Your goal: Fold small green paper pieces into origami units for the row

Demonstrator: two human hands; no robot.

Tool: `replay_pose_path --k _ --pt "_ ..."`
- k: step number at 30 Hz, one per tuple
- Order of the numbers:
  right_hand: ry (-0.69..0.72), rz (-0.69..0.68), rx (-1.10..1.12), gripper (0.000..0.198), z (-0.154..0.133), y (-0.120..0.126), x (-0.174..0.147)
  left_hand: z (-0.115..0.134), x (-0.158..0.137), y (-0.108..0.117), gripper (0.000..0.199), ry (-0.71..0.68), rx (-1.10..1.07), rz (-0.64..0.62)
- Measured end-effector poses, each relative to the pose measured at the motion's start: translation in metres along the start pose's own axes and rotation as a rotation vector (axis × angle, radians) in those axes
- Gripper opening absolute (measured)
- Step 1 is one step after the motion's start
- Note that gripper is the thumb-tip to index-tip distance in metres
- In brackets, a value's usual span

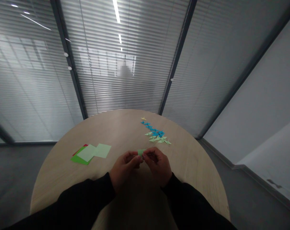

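While left hand (125,166) faces right hand (158,164) | both angled inward | both pinching green paper (140,152)

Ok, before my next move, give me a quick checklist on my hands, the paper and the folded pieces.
1. Left hand gripping the small green paper: ok, pinched in the fingers.
2. Right hand on the same paper: ok, fingers at its right side.
3. Creases lined up: cannot tell, too small and partly covered.
4. Pale green sheets away from the hands: ok, lying flat to the left.
5. Blue folded pieces spaced apart: not ok, several are bunched together.
6. Pale green folded pieces clear of the right hand: ok, just beyond it.
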State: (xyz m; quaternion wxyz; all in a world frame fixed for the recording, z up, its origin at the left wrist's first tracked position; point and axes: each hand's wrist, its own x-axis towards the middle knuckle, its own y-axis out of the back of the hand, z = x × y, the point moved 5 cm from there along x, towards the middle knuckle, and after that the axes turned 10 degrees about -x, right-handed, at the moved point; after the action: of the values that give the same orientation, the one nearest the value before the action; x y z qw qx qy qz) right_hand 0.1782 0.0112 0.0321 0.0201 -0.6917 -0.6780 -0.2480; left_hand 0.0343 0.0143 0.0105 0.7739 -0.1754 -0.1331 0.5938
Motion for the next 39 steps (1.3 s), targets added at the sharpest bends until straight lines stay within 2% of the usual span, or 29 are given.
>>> replay_pose_path --k 2,6,14,19,26,34,39 --pt "-0.002 0.007 -0.014 0.016 0.0 0.001 0.001 -0.002 0.0 0.0 0.039 0.013 0.061 -0.03" --pt "-0.001 -0.005 -0.005 0.017 0.001 -0.001 0.002 0.001 0.001 0.003 0.038 -0.046 0.189 -0.013" --pt "-0.13 -0.003 0.219 0.022 0.01 -0.004 0.004 0.013 -0.001 0.003 0.034 -0.162 0.426 0.012" --pt "-0.125 0.031 0.232 0.021 0.011 -0.001 0.004 0.008 -0.001 0.001 0.044 -0.136 0.322 -0.025" --pt "-0.112 -0.001 0.222 0.019 0.008 -0.005 0.004 0.004 0.002 0.004 0.034 -0.1 0.304 -0.008" --pt "-0.205 0.011 0.431 0.034 0.014 -0.009 0.004 0.009 0.003 0.004 0.03 -0.157 0.391 0.051" --pt "-0.187 0.038 0.369 0.035 0.012 -0.009 0.0 0.008 0.005 0.003 0.03 -0.172 0.345 0.013"
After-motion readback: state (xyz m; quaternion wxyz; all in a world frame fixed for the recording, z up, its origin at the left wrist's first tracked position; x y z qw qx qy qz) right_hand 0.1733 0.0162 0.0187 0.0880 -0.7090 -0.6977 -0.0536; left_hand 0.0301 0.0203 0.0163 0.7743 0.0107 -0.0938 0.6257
